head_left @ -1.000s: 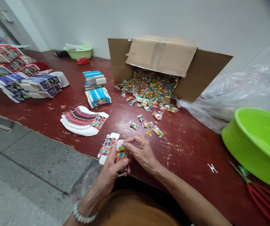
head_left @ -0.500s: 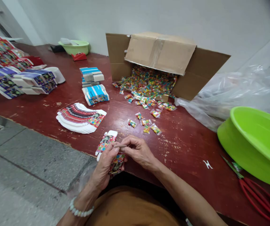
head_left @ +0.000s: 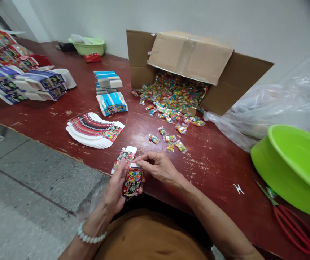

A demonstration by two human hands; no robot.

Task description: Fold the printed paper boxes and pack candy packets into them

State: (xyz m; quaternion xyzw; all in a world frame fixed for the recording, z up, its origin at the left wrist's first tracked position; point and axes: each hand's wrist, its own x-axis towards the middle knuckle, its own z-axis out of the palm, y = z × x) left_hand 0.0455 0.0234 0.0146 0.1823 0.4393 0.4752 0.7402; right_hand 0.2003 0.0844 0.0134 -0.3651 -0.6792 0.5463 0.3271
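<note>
My left hand (head_left: 115, 191) grips a small red printed carton (head_left: 132, 181) upright at the near edge of the dark red table (head_left: 219, 169). My right hand (head_left: 158, 168) pinches the carton's top flap with thumb and forefinger. Another small carton (head_left: 124, 157) lies flat on the table just behind my left hand. A few loose candy packets (head_left: 168, 139) lie a little beyond my right hand. A fan of flat red carton blanks (head_left: 94, 130) lies to the left.
An open cardboard box (head_left: 195, 65) on its side spills candy packets (head_left: 171, 94). Blue cartons (head_left: 111, 103) and stacked cartons (head_left: 22, 85) lie to the left. A green basin (head_left: 295, 162), red scissors (head_left: 292, 224) and clear plastic sheeting (head_left: 274, 104) lie to the right. A far basin (head_left: 87, 45) is at the back.
The carton's top flap, open a second ago with a candy packet showing, is now folded down. Both hands kept their hold while the carton came upright.
</note>
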